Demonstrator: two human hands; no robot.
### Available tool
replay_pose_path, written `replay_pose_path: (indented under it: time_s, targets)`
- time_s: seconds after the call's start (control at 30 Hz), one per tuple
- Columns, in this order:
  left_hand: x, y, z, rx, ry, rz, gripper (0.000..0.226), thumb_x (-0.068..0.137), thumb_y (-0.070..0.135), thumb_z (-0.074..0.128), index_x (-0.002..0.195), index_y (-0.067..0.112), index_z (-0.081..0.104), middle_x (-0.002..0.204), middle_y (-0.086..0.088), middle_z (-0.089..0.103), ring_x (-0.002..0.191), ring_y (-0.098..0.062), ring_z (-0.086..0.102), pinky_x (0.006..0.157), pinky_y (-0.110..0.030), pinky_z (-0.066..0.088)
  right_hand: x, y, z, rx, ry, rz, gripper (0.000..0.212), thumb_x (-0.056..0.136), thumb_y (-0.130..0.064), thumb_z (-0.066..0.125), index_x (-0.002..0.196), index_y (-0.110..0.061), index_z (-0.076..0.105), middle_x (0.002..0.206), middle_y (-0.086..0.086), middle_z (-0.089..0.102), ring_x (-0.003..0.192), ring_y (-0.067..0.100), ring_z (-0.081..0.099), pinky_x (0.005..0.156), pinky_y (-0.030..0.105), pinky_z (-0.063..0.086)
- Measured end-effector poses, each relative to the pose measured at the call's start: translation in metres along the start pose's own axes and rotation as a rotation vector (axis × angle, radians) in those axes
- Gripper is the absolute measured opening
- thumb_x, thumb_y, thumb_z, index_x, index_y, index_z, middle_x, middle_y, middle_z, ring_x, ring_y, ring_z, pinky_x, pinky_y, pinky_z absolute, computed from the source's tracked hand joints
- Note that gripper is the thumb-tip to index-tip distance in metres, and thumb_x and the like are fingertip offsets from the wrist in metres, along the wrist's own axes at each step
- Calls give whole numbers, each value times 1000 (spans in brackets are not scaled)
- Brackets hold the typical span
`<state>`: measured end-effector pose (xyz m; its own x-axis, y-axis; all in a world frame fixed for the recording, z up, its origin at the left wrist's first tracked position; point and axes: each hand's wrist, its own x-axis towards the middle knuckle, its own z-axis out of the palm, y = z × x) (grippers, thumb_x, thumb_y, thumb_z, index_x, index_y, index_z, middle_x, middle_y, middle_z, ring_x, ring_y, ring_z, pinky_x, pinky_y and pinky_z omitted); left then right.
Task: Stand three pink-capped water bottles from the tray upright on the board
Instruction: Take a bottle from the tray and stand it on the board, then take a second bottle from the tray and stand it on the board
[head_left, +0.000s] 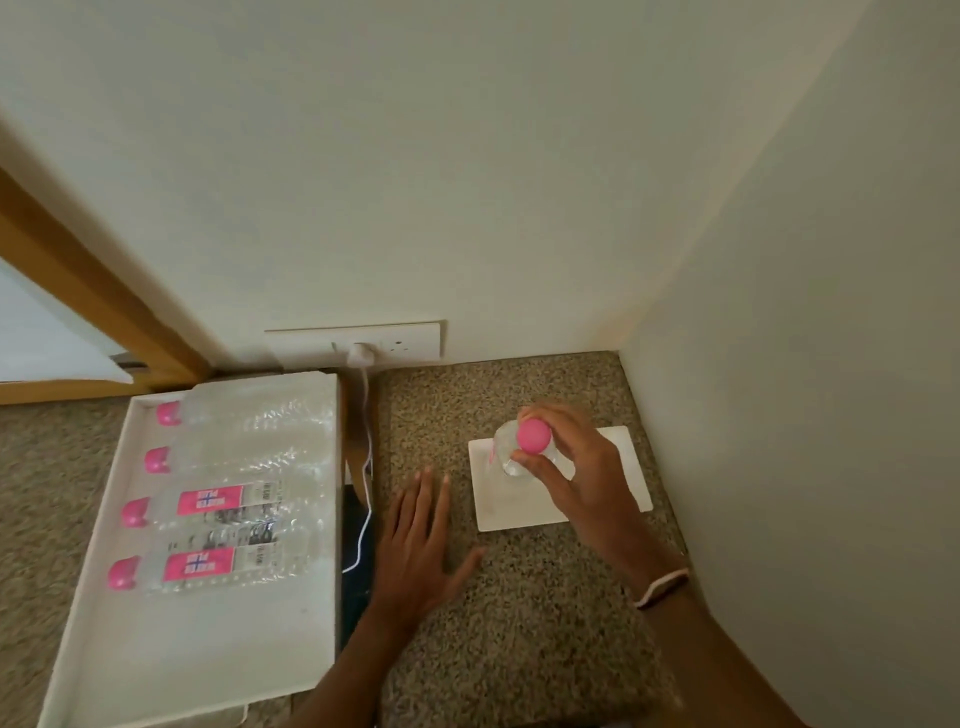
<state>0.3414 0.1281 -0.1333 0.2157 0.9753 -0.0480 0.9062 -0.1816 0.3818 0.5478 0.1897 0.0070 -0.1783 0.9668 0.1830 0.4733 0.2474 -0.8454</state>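
**A:** What has the right hand (566, 478) got?

**B:** Its fingertips (524, 460) are closed around the neck of a clear water bottle (511, 457), just under the pink cap (534, 435). The bottle stands upright over the left part of the white board (631, 478); from this high angle I cannot tell whether its base is fully down or a shade above the surface.

**A:** So how should the setting-down be finished?

**B:** I'd say press straight down until the base sits flat, then loosen the fingers slowly and lift away vertically. A grip that high on a tall, light bottle tips it easily (the cap end is the worst place to nudge it). It also looks worth keeping this one near the board's left edge or a corner, so two more can fit.

**A:** And the left hand (418, 540)?

**B:** Open and empty, fingers spread flat on the speckled counter (519, 623) between the board and the tray (218, 665). It could steady the bottle's body if it wobbles.

**A:** What remains?

**B:** Four pink-capped bottles (208, 535) lie on their sides in the white tray, caps pointing left. A white cable (366, 467) hangs from the wall socket (400, 340) between tray and counter; a reach across should pass over it.
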Motion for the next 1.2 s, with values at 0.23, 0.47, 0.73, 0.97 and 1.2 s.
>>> replay_pose_path:
  time_s: [0.23, 0.47, 0.73, 0.97, 1.2]
  targets:
    - [4, -4, 14, 0, 17, 25, 93, 89, 70, 49, 155, 7, 32, 164, -20, 29, 154, -33, 24, 120, -58, 32, -3, 12, 6, 1, -41, 31, 42, 90, -31, 72, 122, -5, 63, 120, 6, 64, 113, 12, 60, 92, 21, 50]
    - [6, 1, -25, -33, 20, -1, 100, 88, 81, 33, 152, 5, 37, 158, -21, 41, 147, -36, 38, 120, -55, 32, 0, 2, 5, -37, -2, 42, 44, 88, -41, 70, 124, -17, 63, 122, -3, 65, 118, 12, 61, 96, 47, 55]
    - [-39, -47, -126, -122, 321, 24, 98, 89, 78, 42, 159, 14, 19, 168, -11, 22, 157, -23, 14, 127, -41, 19, 9, -75, 20, -242, 310, -150, 42, 88, -37, 73, 116, -6, 65, 114, 7, 65, 107, 15, 59, 96, 14, 41]
    - [-119, -176, -174, -14, 384, -118, 93, 91, 71, 44, 157, 8, 26, 165, -16, 30, 155, -30, 24, 124, -52, 29, -4, -144, 166, -166, 35, -324, 14, 92, -9, 72, 105, -5, 67, 100, 7, 68, 94, 19, 63, 82, 31, 52]
    - [-183, -283, -171, 90, 236, -201, 84, 93, 73, 32, 152, 14, 39, 161, -15, 38, 149, -34, 35, 120, -61, 30, -9, -164, 355, -613, -466, -392, 28, 85, -27, 73, 108, -12, 66, 103, 8, 71, 104, 30, 60, 89, 46, 45]
